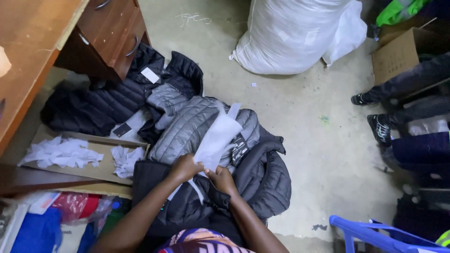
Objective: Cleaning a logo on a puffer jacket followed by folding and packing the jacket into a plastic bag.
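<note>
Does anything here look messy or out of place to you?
Yes. Quilted jackets lie heaped on the bare concrete floor, not folded or hung. Crumpled white paper fills a flattened cardboard box beside them. Both hands, left hand and right hand, grip a white paper sheet.

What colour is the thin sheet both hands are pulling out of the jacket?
White: the sheet held by the left hand and right hand, shown in the head view.
</note>
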